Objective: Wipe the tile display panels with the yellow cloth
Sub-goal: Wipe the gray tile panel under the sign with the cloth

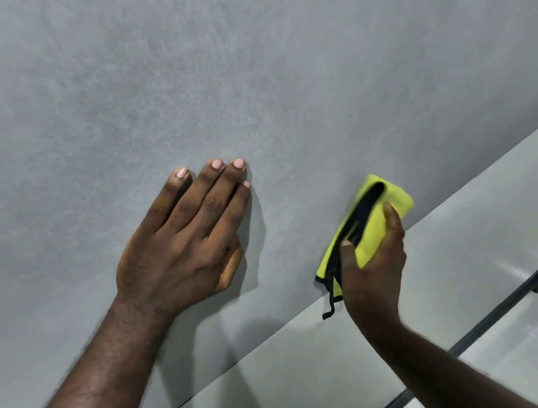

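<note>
The left grip [182, 236] lay flat on the big grey tile panel [241, 69]. Its fingers [220, 190] were straight and close together, and it held nothing. Its thumb was tucked along the side of the palm.

To the right of the left grip, and a little lower, the right grip [372, 258] pinched the yellow cloth [373, 229] — thumb on the near side, fingers curled round the far side. The two grips were apart and did not touch.

The cloth was folded into a thick pad. It stuck out above the right grip and lay against the grey panel, close to that panel's bottom edge. A black trim [364, 204] ran along the folds of the cloth, and a loose black bit [330, 306] hung down just left of the right wrist.

Below both grips there was a lighter, smoother panel [283, 367]; it met the grey one along a slanted line that passed just under the right grip. Soft shadows of the arms fell on both panels.

Farther down and to the right of the right grip ran a thin dark bar [485, 329] — slanted too, with more pale panel on its far side.
</note>
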The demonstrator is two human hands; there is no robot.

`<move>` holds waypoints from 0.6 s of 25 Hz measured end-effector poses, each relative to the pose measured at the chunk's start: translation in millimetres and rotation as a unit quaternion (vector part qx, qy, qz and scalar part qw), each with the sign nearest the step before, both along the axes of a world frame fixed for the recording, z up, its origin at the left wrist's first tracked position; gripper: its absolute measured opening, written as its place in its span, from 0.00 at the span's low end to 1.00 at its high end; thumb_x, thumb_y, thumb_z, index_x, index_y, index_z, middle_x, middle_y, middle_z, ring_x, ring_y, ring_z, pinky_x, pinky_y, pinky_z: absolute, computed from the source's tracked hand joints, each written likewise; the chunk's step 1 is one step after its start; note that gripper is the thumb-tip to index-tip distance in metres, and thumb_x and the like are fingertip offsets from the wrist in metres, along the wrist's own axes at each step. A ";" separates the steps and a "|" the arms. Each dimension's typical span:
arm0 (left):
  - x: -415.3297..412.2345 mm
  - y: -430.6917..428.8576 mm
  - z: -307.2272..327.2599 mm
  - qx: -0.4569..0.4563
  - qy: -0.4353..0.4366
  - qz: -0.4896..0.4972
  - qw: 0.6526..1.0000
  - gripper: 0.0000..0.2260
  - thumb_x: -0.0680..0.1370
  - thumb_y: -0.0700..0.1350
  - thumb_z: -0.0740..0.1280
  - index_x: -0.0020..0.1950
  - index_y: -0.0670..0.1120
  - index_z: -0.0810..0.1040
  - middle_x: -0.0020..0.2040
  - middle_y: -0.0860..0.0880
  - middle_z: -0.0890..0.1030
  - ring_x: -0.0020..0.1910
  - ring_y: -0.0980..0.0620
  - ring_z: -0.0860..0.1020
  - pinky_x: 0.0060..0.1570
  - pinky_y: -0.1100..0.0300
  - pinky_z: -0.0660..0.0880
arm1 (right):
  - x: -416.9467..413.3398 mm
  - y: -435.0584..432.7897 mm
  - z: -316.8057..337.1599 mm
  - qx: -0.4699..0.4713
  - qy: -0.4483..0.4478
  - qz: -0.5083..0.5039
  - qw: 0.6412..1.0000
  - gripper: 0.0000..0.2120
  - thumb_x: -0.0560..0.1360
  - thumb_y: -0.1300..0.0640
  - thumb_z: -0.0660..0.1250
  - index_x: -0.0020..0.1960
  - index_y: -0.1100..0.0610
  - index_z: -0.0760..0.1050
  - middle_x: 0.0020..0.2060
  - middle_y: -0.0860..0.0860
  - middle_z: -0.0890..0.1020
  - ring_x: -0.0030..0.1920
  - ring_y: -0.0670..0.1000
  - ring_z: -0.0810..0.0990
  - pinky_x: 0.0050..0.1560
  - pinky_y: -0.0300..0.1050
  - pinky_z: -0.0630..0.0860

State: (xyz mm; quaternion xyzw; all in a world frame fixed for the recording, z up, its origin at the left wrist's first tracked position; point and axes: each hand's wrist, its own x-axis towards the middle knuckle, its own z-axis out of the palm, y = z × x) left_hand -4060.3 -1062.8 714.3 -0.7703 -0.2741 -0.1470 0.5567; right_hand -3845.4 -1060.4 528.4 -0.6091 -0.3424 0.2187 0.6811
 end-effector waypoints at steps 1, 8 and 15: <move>4.3 -1.0 0.9 -0.006 -0.019 0.005 1.000 0.29 0.80 0.47 0.67 0.82 0.42 0.73 0.84 0.41 0.68 0.81 0.41 0.70 0.79 0.40 0.68 | 7.4 0.5 13.7 0.074 -0.088 0.013 0.993 0.35 0.79 0.57 0.70 0.83 0.51 0.60 0.83 0.54 0.62 0.82 0.53 0.60 0.81 0.48 0.58; 42.2 3.7 6.7 0.035 -0.165 0.061 0.984 0.30 0.83 0.55 0.67 0.84 0.47 0.70 0.85 0.42 0.65 0.84 0.40 0.63 0.83 0.38 0.58 | 57.4 37.9 109.2 0.226 -0.299 -0.005 0.927 0.35 0.78 0.53 0.69 0.83 0.54 0.62 0.86 0.52 0.52 0.81 0.52 0.60 0.76 0.53 0.59; 41.0 15.4 65.3 0.080 -0.223 0.071 0.969 0.34 0.83 0.59 0.66 0.86 0.46 0.66 0.87 0.41 0.61 0.86 0.40 0.59 0.82 0.33 0.58 | 86.9 69.7 220.8 0.256 -0.272 -0.023 0.927 0.37 0.79 0.54 0.66 0.86 0.51 0.56 0.87 0.53 0.48 0.86 0.56 0.50 0.81 0.64 0.56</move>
